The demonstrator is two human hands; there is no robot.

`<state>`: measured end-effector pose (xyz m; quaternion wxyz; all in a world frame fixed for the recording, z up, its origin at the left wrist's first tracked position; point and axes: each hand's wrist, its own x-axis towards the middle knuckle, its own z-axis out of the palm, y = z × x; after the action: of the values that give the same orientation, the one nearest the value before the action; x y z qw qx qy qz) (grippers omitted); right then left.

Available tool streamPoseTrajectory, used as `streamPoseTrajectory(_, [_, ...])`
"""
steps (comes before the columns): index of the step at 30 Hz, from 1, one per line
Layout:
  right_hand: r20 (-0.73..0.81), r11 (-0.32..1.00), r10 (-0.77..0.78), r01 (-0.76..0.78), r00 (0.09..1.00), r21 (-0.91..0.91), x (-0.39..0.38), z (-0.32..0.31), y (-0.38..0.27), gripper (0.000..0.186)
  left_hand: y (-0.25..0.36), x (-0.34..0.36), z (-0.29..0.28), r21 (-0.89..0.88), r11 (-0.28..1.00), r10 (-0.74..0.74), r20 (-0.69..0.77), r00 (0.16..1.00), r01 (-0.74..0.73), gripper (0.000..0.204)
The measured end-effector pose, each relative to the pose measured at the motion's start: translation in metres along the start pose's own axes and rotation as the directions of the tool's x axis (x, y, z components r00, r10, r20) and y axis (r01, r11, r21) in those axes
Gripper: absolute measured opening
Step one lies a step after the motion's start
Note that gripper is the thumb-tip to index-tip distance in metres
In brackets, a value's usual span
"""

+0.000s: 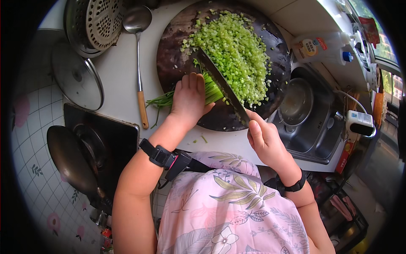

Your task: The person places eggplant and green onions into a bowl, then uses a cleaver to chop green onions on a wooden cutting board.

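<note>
A round dark cutting board (172, 44) lies on the counter, with a large heap of finely chopped green stalks (234, 48) over its far and right part. My left hand (189, 97) presses down on a bunch of thin green stalks (212, 91), fingers together across it; leafy ends trail out to the left. My right hand (266, 139) grips the handle end of a kitchen knife (223, 84). Its long dark blade slants away to the far left, between the uncut bunch and the chopped heap. The handle is mostly hidden in my fist.
A ladle (138, 51) with a wooden handle lies left of the board. Beyond it are a glass lid (78, 78) and a perforated steamer tray (103, 23). A wok (69, 156) sits on the stove at left. The sink (323, 122) holds a metal bowl (297, 99).
</note>
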<state>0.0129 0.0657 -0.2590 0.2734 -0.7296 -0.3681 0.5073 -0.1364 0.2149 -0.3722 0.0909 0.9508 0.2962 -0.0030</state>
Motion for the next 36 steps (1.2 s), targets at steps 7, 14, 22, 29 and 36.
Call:
streamPoseTrajectory(7, [0.013,0.999,0.02,-0.02,1.0,-0.039,0.002,0.002,0.002,0.037,0.001,0.0,-0.001,0.045,0.999,-0.02,0.058,0.998,0.017,0.085])
streamPoseTrajectory(14, [0.041,0.998,0.033,-0.031,0.999,-0.049,0.041,0.012,0.007,0.03,0.001,0.001,0.003,0.04,0.999,-0.002,0.056,0.998,0.0,0.087])
streamPoseTrajectory(22, [-0.016,1.0,-0.008,0.008,1.0,-0.023,0.042,0.014,0.013,0.034,0.003,0.0,-0.003,-0.037,0.997,-0.068,0.119,0.991,0.073,0.099])
streamPoseTrajectory(29, [-0.001,0.996,-0.078,0.078,0.997,0.04,-0.002,-0.002,0.003,0.037,-0.001,-0.018,-0.014,-0.148,0.985,-0.098,-0.04,0.994,0.091,0.119])
streamPoseTrajectory(36, [0.019,0.999,-0.044,0.044,0.999,-0.004,-0.011,0.005,0.01,0.037,-0.001,-0.03,-0.012,-0.13,0.986,-0.111,-0.059,0.992,0.103,0.106])
